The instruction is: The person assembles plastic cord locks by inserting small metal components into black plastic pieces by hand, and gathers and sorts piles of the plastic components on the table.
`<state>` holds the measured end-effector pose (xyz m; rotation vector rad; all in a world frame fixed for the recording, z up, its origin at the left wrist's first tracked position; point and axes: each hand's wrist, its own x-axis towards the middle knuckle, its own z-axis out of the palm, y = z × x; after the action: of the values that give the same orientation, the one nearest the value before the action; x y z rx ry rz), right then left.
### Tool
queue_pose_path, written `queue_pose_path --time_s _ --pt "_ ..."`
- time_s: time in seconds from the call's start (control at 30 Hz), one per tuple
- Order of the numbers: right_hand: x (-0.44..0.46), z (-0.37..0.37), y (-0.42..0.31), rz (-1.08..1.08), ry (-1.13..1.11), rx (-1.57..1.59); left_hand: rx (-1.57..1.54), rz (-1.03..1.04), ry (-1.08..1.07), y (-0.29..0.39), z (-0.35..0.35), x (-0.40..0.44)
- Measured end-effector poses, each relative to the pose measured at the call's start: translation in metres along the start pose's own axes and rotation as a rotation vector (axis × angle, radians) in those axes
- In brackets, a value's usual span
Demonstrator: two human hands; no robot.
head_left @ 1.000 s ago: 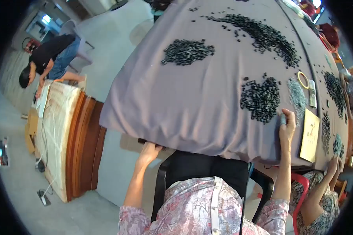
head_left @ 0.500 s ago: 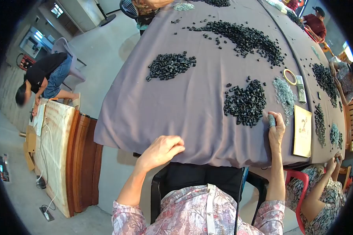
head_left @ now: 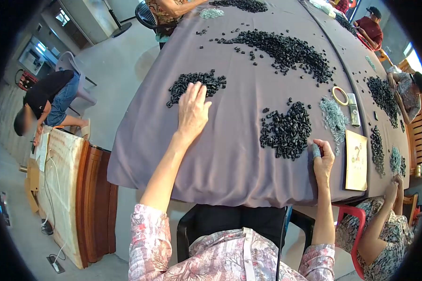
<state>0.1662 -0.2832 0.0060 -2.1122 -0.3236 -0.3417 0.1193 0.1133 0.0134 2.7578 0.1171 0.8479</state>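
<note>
My left hand (head_left: 193, 111) reaches across the cloth, its fingers stretched out over the near edge of a pile of small black pieces (head_left: 213, 82). Nothing shows in its fingers. My right hand (head_left: 323, 161) rests on the cloth with curled fingers; whatever they may hold is hidden. A grey-green covering wraps its thumb. Left of and above this hand lies a second heap of black pieces (head_left: 286, 131). Just above it is a heap of small clear pieces (head_left: 334, 119).
A purple-grey cloth (head_left: 239, 164) covers the table. A larger black heap (head_left: 286, 51) lies farther back. At right are a tape ring (head_left: 340, 95), a small packet (head_left: 354, 111) and a yellow booklet (head_left: 356, 161). Other people sit around the table; one bends over a side counter (head_left: 65, 159).
My left hand has moved forward from the table's near edge to the left black pile, and its fingers have straightened. My right hand has stayed in nearly the same place.
</note>
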Motion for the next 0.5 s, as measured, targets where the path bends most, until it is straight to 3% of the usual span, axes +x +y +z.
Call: queue_pose_path --time_s 0.13,0.43,0.5 --pt "-0.001 0.001 -0.009 -0.021 0.010 -0.035 0.059 -0.084 -0.127 -0.021 0.026 0.002" --pt "-0.001 0.001 -0.003 0.010 -0.013 -0.045 -0.056 0.090 -0.217 0.000 0.004 -0.036" --pt "0.000 0.001 -0.006 -0.015 -0.006 -0.057 -0.014 0.044 -0.278 0.008 -0.004 -0.037"
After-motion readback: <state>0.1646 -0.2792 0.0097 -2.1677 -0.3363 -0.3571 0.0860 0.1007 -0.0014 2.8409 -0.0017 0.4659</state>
